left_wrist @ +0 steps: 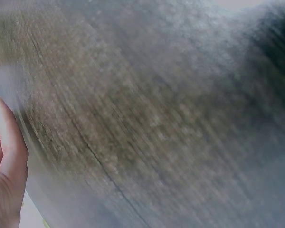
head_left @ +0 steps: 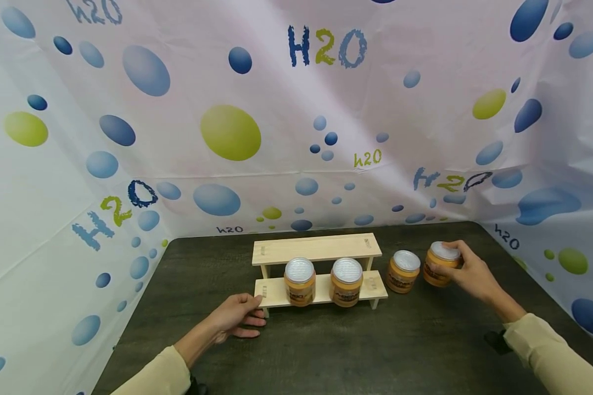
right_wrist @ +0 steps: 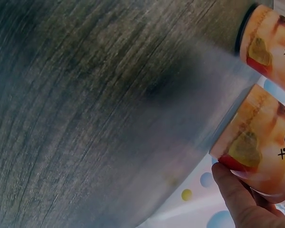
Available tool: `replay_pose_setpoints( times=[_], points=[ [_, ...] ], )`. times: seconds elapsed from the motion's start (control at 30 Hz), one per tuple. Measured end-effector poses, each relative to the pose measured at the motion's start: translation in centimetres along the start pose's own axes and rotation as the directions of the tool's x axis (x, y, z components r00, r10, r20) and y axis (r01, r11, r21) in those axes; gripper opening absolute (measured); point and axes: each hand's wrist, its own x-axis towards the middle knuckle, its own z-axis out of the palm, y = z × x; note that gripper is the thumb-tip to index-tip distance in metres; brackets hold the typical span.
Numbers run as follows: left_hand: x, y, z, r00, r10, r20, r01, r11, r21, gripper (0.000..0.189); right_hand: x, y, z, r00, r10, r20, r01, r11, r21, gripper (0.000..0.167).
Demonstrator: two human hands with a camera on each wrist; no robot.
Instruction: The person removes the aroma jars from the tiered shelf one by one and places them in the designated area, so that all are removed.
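Four-legged and two-tiered, a pale wooden step shelf (head_left: 318,249) stands on the dark table. At the left end of its lower board, my left hand (head_left: 237,318) grips the front corner, one finger over the top and others below the board's edge. Two orange jars with ribbed silver lids, a left jar (head_left: 300,288) and a right jar (head_left: 346,289), stand upright on that board. My right hand (head_left: 466,274) holds another such jar (head_left: 434,272) between thumb and fingers, right of the shelf. A matching jar (head_left: 402,277) stands between it and the shelf.
The dark wood-grain table (head_left: 326,351) stretches out under everything. Behind and at both sides hangs a white sheet (head_left: 277,192) with blue and green drops and "H2O" lettering. The shelf's upper board (head_left: 316,248) lies behind the jars.
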Motion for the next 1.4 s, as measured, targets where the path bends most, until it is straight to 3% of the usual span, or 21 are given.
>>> replay_pose_setpoints(
  times=[1.4],
  points=[
    [0.1,0.3,0.1,1.0,-0.018,-0.012,0.018,1.0,0.004,0.037,0.1,1.2,1.4,0.998,0.047,0.038,-0.046,0.999,-0.012,0.074]
  ],
)
